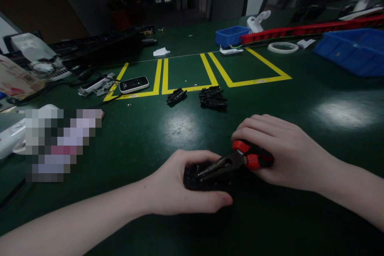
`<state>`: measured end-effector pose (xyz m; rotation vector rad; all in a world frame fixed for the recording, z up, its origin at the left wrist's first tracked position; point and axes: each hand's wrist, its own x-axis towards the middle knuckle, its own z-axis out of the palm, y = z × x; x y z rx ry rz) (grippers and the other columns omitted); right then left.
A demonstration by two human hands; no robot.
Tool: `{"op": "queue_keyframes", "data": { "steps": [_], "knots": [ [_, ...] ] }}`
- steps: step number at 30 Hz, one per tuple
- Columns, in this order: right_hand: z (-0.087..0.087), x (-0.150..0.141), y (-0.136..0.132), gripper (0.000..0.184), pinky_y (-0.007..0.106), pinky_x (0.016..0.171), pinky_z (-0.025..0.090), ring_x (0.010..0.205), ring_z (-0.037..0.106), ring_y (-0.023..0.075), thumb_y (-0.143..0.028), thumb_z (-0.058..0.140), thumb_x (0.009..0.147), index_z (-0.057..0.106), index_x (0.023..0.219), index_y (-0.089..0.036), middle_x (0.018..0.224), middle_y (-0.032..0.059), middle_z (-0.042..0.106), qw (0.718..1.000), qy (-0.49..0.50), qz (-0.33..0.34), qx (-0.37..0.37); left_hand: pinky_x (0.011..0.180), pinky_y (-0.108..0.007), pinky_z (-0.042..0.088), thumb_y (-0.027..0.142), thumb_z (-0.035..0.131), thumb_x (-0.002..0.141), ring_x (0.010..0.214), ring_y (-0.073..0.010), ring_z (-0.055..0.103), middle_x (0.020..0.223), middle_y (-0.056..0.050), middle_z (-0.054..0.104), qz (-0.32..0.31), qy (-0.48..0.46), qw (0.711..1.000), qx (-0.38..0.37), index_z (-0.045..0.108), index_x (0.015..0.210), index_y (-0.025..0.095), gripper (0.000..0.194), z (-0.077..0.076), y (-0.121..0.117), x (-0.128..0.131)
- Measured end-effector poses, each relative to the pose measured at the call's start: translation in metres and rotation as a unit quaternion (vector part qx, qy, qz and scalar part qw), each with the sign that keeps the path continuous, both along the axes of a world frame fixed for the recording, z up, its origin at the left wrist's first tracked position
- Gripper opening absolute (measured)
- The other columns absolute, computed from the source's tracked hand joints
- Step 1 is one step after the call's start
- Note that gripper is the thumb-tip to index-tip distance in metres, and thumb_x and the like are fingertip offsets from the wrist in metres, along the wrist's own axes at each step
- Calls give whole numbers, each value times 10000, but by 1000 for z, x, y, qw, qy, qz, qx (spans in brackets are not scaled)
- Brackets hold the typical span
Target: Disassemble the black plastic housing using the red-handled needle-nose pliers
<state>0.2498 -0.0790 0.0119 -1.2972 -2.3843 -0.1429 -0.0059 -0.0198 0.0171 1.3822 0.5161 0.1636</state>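
My left hand point(192, 186) is closed around a black plastic part point(192, 178), thumb on the near side and fingers on the far side. Long-nose pliers point(229, 162) with red and black handles are gripped in my right hand point(279, 152). Their jaws slant down to the left over the black part, the tip by a small pin-like piece. Whether the jaws clamp that piece I cannot tell. Beyond my hands lie a small black plastic piece point(177, 96) and a cluster of similar black pieces point(213, 98).
Yellow tape outlines point(261, 81) mark the green table. A small device point(134, 84) with a green light sits in the left outline. Blue bins point(354, 52) point(231, 36), a tape roll point(283, 47) and a long red strip point(300, 30) are at right. White appliance parts point(36, 54) stand at left.
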Motion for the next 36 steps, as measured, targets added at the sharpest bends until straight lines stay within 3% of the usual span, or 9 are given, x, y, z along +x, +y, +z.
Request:
{"op": "queue_keyframes", "data": {
  "steps": [9,13,20,29,36],
  "knots": [
    [1,1,3,229,362,633,446,723,597,214,-170,565,736,553,948,-257,856,47,669,1000,-2,3,-10,733,-252,527,253,790,888,849,-160,667,975,-14,718,-28,10,997,65,745,1190,189,311,4,6,-1],
    [6,2,5,207,362,653,454,747,608,216,-172,586,757,572,945,-255,879,53,677,999,-11,4,-48,772,-273,542,303,843,852,900,-185,676,1019,-23,724,-25,9,998,65,742,1201,199,379,1,7,-3],
    [1,6,8,215,372,699,475,810,628,221,-168,583,800,584,998,-251,939,57,679,998,-8,40,-44,813,-281,534,331,855,848,943,-196,684,1065,-27,733,-72,12,993,97,734,1211,196,406,0,10,-2],
    [15,15,7,189,401,651,441,787,590,234,-220,571,810,591,990,-270,909,56,671,993,-89,39,69,798,-272,523,335,868,833,963,-206,690,1073,-25,746,-66,30,991,109,744,1217,187,430,0,11,-1],
    [10,9,4,187,383,656,470,765,604,218,-208,565,806,584,984,-260,902,51,671,997,-53,35,31,770,-258,512,330,875,828,907,-184,687,1021,-9,743,-70,18,990,119,738,1217,184,437,-3,11,-1]
  ]
}}
